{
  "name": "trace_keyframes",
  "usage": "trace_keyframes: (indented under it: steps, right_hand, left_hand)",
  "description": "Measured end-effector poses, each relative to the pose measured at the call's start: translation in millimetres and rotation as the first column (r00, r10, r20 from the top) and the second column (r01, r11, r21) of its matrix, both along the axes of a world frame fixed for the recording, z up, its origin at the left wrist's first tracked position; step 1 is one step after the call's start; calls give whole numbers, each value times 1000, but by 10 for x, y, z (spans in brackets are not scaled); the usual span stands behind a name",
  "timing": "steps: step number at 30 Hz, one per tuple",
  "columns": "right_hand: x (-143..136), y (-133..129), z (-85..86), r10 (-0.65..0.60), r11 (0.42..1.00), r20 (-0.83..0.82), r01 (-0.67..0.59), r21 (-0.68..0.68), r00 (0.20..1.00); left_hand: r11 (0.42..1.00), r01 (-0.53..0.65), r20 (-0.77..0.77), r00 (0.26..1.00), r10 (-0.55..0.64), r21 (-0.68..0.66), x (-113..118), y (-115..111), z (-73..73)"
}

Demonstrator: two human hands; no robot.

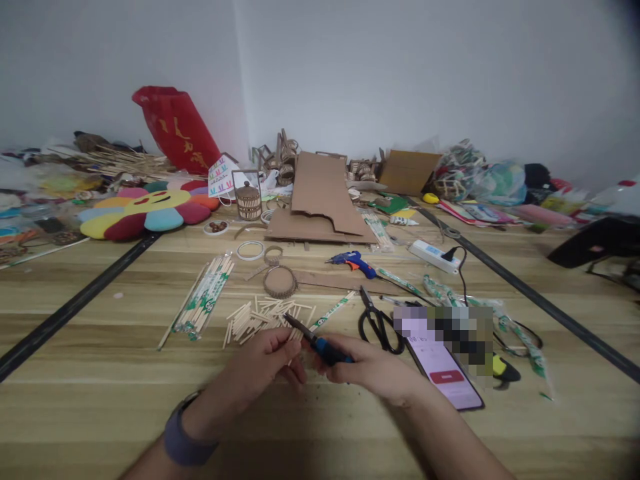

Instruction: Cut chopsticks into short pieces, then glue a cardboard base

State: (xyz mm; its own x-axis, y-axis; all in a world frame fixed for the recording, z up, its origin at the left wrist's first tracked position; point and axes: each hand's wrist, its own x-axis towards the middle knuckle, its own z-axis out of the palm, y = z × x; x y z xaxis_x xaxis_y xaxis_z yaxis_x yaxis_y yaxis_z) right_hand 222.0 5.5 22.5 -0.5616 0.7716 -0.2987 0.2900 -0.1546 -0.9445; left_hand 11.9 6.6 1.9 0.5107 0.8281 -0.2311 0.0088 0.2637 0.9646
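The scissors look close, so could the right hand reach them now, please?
Probably yes: nothing seems to cover the scissors just beyond the right hand, though it may need to set down its tool.

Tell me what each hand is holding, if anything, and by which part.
The right hand holds a tool by its blue handle. The left hand pinches short sticks; by which part cannot be told.

From the wooden table's (100, 413) middle, cardboard (323, 187) lies at twelve o'clock, power strip (433, 255) at two, phone (453, 387) at four.
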Motion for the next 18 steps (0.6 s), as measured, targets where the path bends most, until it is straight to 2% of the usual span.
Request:
trace_keyframes:
  steps: [10, 14, 18]
  right_hand:
    - [-16, -7, -85, 10, 1000, -32, -11, -23, 999]
    - [-38, 0, -117, 23, 999, 12, -23, 39, 1000]
    - [-85, 1, -129, 22, 985, 64, -32, 169, 998]
  left_hand:
    - [1000, 8, 10, 1000, -8, -3, 6, -7, -11]
    - [1000, 19, -28, 999, -18, 12, -5, 3, -32]
    - [999, 23, -99, 995, -19, 37, -23, 17, -51]
